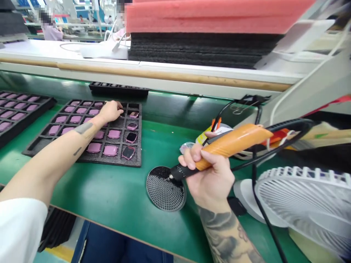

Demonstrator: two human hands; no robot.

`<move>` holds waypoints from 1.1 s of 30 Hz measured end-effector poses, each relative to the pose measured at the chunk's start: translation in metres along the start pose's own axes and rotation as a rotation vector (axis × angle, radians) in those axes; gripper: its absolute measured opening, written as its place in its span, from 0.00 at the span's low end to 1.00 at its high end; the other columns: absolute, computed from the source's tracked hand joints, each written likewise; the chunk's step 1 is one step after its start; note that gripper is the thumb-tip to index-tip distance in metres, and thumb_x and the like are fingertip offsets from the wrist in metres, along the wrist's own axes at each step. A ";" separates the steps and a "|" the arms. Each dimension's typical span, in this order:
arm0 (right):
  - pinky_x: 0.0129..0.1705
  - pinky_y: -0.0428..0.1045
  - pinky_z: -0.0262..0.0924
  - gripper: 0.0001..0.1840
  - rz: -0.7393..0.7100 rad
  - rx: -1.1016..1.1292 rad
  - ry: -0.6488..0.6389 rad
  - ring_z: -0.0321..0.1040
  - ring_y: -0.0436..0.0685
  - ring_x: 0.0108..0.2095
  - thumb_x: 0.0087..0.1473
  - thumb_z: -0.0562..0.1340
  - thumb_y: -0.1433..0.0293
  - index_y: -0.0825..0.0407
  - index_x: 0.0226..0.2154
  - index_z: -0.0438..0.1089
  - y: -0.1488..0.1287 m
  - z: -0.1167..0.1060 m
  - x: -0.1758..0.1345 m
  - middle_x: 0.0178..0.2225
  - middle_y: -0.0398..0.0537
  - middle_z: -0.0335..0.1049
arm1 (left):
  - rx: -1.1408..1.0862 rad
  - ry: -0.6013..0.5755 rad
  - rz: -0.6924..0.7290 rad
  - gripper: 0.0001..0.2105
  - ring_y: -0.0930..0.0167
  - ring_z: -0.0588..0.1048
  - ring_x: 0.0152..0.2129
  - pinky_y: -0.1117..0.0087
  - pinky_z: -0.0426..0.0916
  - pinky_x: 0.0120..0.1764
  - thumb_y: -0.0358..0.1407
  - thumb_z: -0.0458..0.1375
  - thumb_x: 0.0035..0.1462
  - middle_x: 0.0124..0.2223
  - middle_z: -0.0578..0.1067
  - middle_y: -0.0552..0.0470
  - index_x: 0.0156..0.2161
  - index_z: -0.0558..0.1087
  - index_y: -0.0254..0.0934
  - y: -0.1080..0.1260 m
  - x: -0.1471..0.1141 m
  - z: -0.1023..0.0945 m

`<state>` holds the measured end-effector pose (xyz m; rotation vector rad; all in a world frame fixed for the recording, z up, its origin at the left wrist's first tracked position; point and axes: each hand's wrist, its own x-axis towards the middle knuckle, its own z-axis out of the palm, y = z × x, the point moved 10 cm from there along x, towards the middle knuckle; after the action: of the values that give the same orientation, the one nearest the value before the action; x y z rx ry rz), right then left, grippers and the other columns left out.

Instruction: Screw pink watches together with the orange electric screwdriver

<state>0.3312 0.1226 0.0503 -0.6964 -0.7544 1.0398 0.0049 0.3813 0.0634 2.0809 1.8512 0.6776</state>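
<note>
My right hand (210, 173) is wrapped round an orange and black electric screwdriver (233, 144). The screwdriver's tip is at a round black dish (164, 193) pitted with small holes, with dark bits along its far side, too small to name. At the far right part of a black foam tray (82, 160), my left hand (112, 110) has its fingers bent and closed over a compartment; what they hold, if anything, is hidden. Purple watch-shaped cases (110, 150) fill many of the tray's compartments. Several in the right column, such as a dark-faced case (128, 152), show a black front.
A second foam tray (24, 124) of purple cases lies at left, another tray (117, 88) behind. A white fan (304, 204) and black cable (264, 212) crowd the right. Above runs a shelf (164, 75) bearing pink foam (214, 16). Other people sit far back.
</note>
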 end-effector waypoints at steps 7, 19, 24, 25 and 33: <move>0.26 0.48 0.66 0.18 -0.048 -0.027 -0.020 0.60 0.50 0.19 0.68 0.85 0.61 0.39 0.52 0.80 -0.010 0.007 -0.012 0.24 0.28 0.68 | 0.271 -0.120 0.142 0.19 0.55 0.88 0.59 0.45 0.87 0.67 0.50 0.76 0.83 0.63 0.88 0.43 0.62 0.87 0.37 -0.016 -0.059 -0.003; 0.26 0.48 0.69 0.13 -0.077 -0.109 -0.169 0.61 0.47 0.19 0.73 0.85 0.62 0.36 0.53 0.86 -0.004 0.054 -0.059 0.28 0.29 0.73 | -0.013 -0.039 0.384 0.08 0.53 0.84 0.51 0.50 0.82 0.62 0.43 0.66 0.80 0.51 0.83 0.44 0.52 0.79 0.40 0.006 -0.170 -0.022; 0.26 0.48 0.68 0.12 -0.082 -0.142 -0.192 0.62 0.47 0.20 0.77 0.81 0.64 0.35 0.58 0.87 0.001 0.058 -0.063 0.28 0.29 0.72 | -0.557 -0.433 0.549 0.01 0.71 0.85 0.38 0.72 0.81 0.43 0.34 0.67 0.85 0.47 0.86 0.57 0.55 0.80 0.44 0.075 -0.263 0.017; 0.27 0.48 0.69 0.11 -0.082 -0.150 -0.195 0.62 0.47 0.20 0.78 0.80 0.64 0.35 0.59 0.87 0.002 0.059 -0.064 0.28 0.29 0.72 | -0.587 -0.497 0.622 0.04 0.72 0.85 0.36 0.72 0.80 0.41 0.32 0.67 0.86 0.45 0.86 0.57 0.52 0.79 0.43 0.087 -0.281 0.026; 0.27 0.48 0.68 0.11 -0.047 -0.239 -0.244 0.61 0.47 0.21 0.81 0.77 0.64 0.35 0.60 0.85 0.008 0.057 -0.067 0.28 0.29 0.73 | -0.311 -0.420 0.919 0.07 0.58 0.83 0.45 0.55 0.77 0.48 0.36 0.65 0.89 0.54 0.88 0.43 0.55 0.85 0.38 0.086 -0.307 0.033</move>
<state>0.2597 0.0717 0.0616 -0.7591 -1.1150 1.0120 0.0731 0.0701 0.0282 2.5255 0.4761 0.5800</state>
